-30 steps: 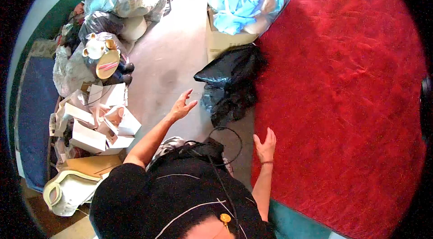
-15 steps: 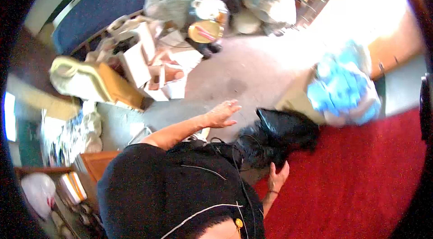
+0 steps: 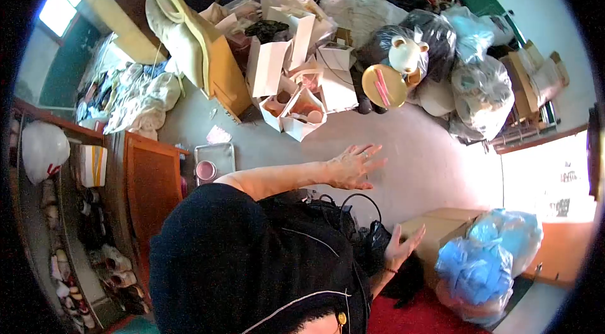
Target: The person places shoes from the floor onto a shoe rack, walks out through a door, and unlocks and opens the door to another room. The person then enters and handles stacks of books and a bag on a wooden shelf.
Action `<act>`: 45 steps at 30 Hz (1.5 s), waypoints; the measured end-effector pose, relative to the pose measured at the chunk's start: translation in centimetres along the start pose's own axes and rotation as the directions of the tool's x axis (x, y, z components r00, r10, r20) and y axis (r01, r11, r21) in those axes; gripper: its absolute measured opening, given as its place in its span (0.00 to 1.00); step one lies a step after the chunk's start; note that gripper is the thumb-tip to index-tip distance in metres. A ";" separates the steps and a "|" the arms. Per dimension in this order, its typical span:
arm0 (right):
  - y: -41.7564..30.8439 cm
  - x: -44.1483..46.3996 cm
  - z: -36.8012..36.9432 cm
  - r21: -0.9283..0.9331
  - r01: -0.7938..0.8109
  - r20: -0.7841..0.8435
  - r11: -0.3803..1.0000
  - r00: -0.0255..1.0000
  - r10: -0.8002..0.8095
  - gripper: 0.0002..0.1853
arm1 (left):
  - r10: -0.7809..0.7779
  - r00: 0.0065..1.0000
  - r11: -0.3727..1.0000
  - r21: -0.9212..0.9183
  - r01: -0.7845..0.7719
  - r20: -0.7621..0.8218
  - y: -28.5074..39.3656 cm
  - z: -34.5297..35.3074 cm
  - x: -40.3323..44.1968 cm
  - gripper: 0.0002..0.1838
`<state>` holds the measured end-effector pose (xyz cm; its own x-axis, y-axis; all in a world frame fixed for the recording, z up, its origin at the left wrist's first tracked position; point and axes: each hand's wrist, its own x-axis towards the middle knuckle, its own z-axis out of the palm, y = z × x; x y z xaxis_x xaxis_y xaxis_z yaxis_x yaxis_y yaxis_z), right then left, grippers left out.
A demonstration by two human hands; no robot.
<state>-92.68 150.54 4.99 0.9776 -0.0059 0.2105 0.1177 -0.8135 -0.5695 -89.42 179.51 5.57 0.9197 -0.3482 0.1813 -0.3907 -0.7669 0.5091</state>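
My left hand (image 3: pixel 354 167) reaches out over the grey floor, palm down with fingers spread, holding nothing. Lower and to the right, my right hand (image 3: pixel 403 248) is also empty, its fingers apart and a dark bracelet at the wrist. Between the two hands and close to my body is a black bag (image 3: pixel 375 236) with a looped handle, partly hidden by my black top. Just beyond my right hand stands a cardboard box (image 3: pixel 441 224). I cannot tell whether that hand touches the bag.
Clear bags with blue contents (image 3: pixel 476 271) stand right, by red carpet (image 3: pixel 403 318). Ahead are open cartons (image 3: pixel 302 110), a yellow plate (image 3: pixel 384 87) and stuffed plastic bags (image 3: pixel 482 91). A metal tray (image 3: pixel 225 156) with a pink cup lies left, near a wooden cabinet (image 3: pixel 151 183) and shelves.
My view has swung round, so the cartons sit farther right and the blue-filled bags lower. Less red carpet shows. Both hands stay empty, and the left fingers are spread wider.
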 end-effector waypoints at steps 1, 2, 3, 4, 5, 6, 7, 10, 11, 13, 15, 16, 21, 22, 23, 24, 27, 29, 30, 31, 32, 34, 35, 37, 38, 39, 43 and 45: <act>0.5 1.4 1.5 0.156 0.031 0.030 0.987 0.999 -0.036 0.40 | -0.037 0.999 0.999 0.024 0.037 0.004 -0.5 -0.5 0.2 0.39; -0.5 2.9 2.2 0.303 0.051 0.050 0.952 0.996 -0.070 0.40 | -0.039 0.999 0.999 0.018 0.039 -0.001 -1.0 -0.9 0.2 0.39; -1.5 4.2 2.2 0.058 0.189 0.073 0.980 0.979 -0.193 0.41 | -0.098 0.995 0.995 0.022 0.098 -0.009 -1.5 -1.3 -0.1 0.40; -2.1 5.4 2.9 0.047 0.193 0.073 0.980 0.978 -0.196 0.41 | -0.154 0.988 0.988 0.026 0.155 -0.019 -2.1 -1.4 -0.3 0.40; -2.2 6.5 3.5 0.096 0.184 0.109 0.978 0.975 -0.194 0.42 | -0.208 0.978 0.977 0.052 0.208 -0.009 -2.7 -1.2 -0.6 0.40; -2.0 7.8 4.0 0.147 0.175 0.150 0.974 0.969 -0.197 0.42 | -0.266 0.964 0.961 0.078 0.265 -0.001 -3.4 -0.7 -0.9 0.40; -1.8 9.0 4.4 0.144 0.181 0.158 0.973 0.966 -0.203 0.42 | -0.273 0.962 0.959 0.072 0.273 -0.005 -3.8 -0.4 -1.0 0.40; -0.3 11.2 4.9 0.065 0.284 0.192 0.957 0.937 -0.291 0.43 | -0.354 0.933 0.931 0.071 0.359 -0.068 -3.8 0.0 -1.5 0.39; 0.3 12.2 4.9 0.079 0.302 0.213 0.950 0.926 -0.312 0.41 | -0.386 0.918 0.918 0.063 0.392 -0.087 -3.5 -0.2 -1.3 0.38; 2.1 14.4 5.0 0.101 0.329 0.230 0.939 0.911 -0.344 0.40 | -0.420 0.900 0.902 0.060 0.428 -0.115 -3.0 0.0 -0.2 0.37; 4.1 16.7 4.8 0.103 0.316 0.267 0.943 0.905 -0.332 0.41 | -0.462 0.874 0.876 0.077 0.476 -0.146 -2.6 0.8 0.9 0.34; 4.8 17.7 4.5 0.114 0.328 0.279 0.938 0.896 -0.347 0.41 | -0.479 0.864 0.866 0.078 0.494 -0.155 -2.4 1.3 1.8 0.34; 7.3 22.6 4.3 0.014 0.362 0.356 0.932 0.869 -0.343 0.39 | -0.482 0.859 0.865 0.059 0.498 -0.176 -0.7 2.9 5.8 0.31; 7.3 23.1 4.6 0.029 0.382 0.377 0.924 0.852 -0.364 0.39 | -0.510 0.840 0.848 0.054 0.527 -0.186 0.0 2.9 6.0 0.31; 7.2 23.7 4.8 0.055 0.395 0.376 0.917 0.842 -0.386 0.40 | -0.499 0.847 0.858 0.036 0.513 -0.184 0.7 2.8 6.3 0.31; 7.0 24.2 5.1 0.081 0.407 0.373 0.910 0.834 -0.406 0.40 | -0.486 0.855 0.868 0.018 0.497 -0.182 1.2 2.7 6.4 0.31; 5.6 25.8 6.2 0.187 0.446 0.400 0.875 0.779 -0.483 0.39 | -0.569 0.805 0.816 0.005 0.578 -0.170 1.7 2.9 5.8 0.31; 3.8 26.4 6.9 0.193 0.451 0.440 0.871 0.754 -0.488 0.38 | -0.618 0.758 0.771 0.028 0.636 -0.210 1.3 3.0 4.7 0.30; 3.0 26.7 7.4 0.176 0.438 0.469 0.881 0.750 -0.467 0.37 | -0.641 0.731 0.743 0.049 0.667 -0.233 1.2 3.0 4.1 0.30; 2.6 26.9 8.1 0.198 0.457 0.478 0.867 0.728 -0.492 0.37 | -0.661 0.708 0.721 0.048 0.691 -0.250 1.3 2.7 3.6 0.30; 2.5 27.1 8.9 0.223 0.485 0.482 0.845 0.699 -0.528 0.37 | -0.682 0.687 0.697 0.059 0.714 -0.253 1.5 2.4 3.1 0.29; 2.7 27.5 10.5 0.256 0.519 0.488 0.815 0.659 -0.573 0.37 | -0.708 0.655 0.664 0.067 0.745 -0.263 1.6 1.9 2.1 0.28; 3.0 27.7 11.5 0.276 0.557 0.487 0.783 0.621 -0.614 0.37 | -0.731 0.631 0.641 0.056 0.766 -0.262 1.6 1.7 1.6 0.28; 2.0 27.7 12.1 0.307 0.598 0.482 0.740 0.573 -0.663 0.37 | -0.756 0.596 0.608 0.047 0.793 -0.269 1.5 1.5 0.3 0.28; 1.3 27.5 12.3 0.297 0.611 0.501 0.734 0.555 -0.664 0.35 | -0.763 0.586 0.598 0.047 0.800 -0.274 1.3 1.7 -0.4 0.28; 0.5 27.4 12.5 0.286 0.624 0.518 0.727 0.538 -0.665 0.34 | -0.768 0.577 0.589 0.048 0.807 -0.279 1.2 1.5 -0.9 0.28; -0.9 27.1 14.9 0.325 0.621 0.547 0.713 0.491 -0.678 0.36 | -0.794 0.542 0.562 0.006 0.827 -0.277 0.2 0.2 -3.0 0.28; -2.2 27.0 16.6 0.314 0.645 0.560 0.697 0.467 -0.684 0.35 | -0.794 0.550 0.564 0.026 0.826 -0.261 -1.1 -0.3 -4.2 0.27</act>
<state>-63.65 161.78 -1.24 0.4739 0.8796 0.0426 0.7671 -0.3886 -0.5105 -92.86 181.96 4.49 0.8256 0.5578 -0.0849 0.5382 -0.7335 0.4151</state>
